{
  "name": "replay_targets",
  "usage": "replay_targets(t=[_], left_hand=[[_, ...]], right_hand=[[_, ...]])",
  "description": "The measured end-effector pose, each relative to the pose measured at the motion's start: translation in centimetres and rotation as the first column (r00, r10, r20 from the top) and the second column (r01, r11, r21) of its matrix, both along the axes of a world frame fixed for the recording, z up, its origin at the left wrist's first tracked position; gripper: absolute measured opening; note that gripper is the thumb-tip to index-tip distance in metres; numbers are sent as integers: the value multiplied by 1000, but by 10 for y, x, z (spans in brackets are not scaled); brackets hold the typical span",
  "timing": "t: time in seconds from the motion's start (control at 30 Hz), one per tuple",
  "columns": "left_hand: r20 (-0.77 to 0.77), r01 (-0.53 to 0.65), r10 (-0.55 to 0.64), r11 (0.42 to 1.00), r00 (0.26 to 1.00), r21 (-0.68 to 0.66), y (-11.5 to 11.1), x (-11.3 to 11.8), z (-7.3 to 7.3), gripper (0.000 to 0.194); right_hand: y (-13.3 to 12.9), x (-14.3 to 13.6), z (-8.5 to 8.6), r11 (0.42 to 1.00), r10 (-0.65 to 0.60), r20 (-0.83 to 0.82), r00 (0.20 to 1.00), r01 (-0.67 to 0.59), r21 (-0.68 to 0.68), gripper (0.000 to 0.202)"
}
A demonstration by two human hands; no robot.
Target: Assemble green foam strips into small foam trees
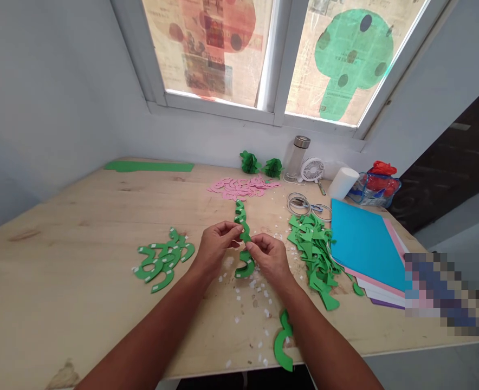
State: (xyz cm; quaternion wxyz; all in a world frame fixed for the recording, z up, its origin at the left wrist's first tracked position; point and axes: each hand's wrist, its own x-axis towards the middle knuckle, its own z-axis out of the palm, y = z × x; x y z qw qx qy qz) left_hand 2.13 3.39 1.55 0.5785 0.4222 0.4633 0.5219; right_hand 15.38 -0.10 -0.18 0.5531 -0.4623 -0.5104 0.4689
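Observation:
A green wavy paper cutout (245, 233) is pinched between the fingertips of both hands above the middle of the table. My left hand (219, 242) grips it from the left, thumb against forefinger. From the right, my right hand (271, 257) is closed on it lower down. Small white squares dot the green paper; its curled lower end (245, 266) hangs by my right thumb. To the left of my hands lies a pile of similar green cutouts (164, 257) with white squares. Another green curved piece (282, 346) rests at the near edge, beside my right forearm.
Green scraps (315, 254) are heaped on the right, beside a stack of coloured sheets (363, 244). Pink cutouts (243, 187), two green paper balls (250, 162), a bottle (295, 160), a fan (312, 170) and tape rings (297, 204) stand or lie behind. White bits litter the wooden table (81, 227).

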Motion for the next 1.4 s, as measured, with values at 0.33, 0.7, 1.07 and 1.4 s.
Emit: replay_targets(t=[0.33,0.7,1.07,1.4], left_hand=[[102,-38,42,999,994,-37,0,3,-1,30],[240,-54,76,994,968,-95,-5,5,4,29],[144,-89,92,996,985,-28,-6,6,1,27],[244,-53,68,996,967,-67,-1,-13,12,26]], right_hand=[[-2,-2,-2,999,34,25,999,-34,12,16],[-2,-2,-7,998,44,103,994,-48,37,17],[-4,-5,-4,997,44,147,988,-53,56,18],[-1,-3,-1,999,6,-67,998,-9,-44,24]])
